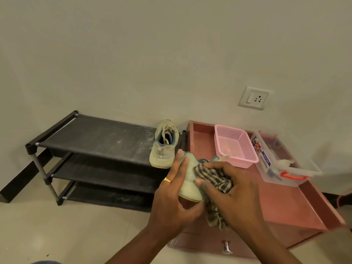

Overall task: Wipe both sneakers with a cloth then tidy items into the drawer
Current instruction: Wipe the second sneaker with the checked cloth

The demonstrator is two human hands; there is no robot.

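From the head camera, the left hand (pixel 171 193) holds a pale green fabric sneaker (pixel 188 184) above the left edge of the open red-brown drawer (pixel 276 204). The right hand (pixel 236 191) clutches a striped brown cloth (pixel 213 178) against it. Brace the shoe firmly and wipe in short strokes toward the sole.

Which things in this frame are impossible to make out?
Head view:
- Held sneaker: largely covered by left hand, right hand and cloth.
- Box contents: blurred through clear plastic; label too small.
- Drawer near right corner: blurred.
- Rack lower shelves: too dark.
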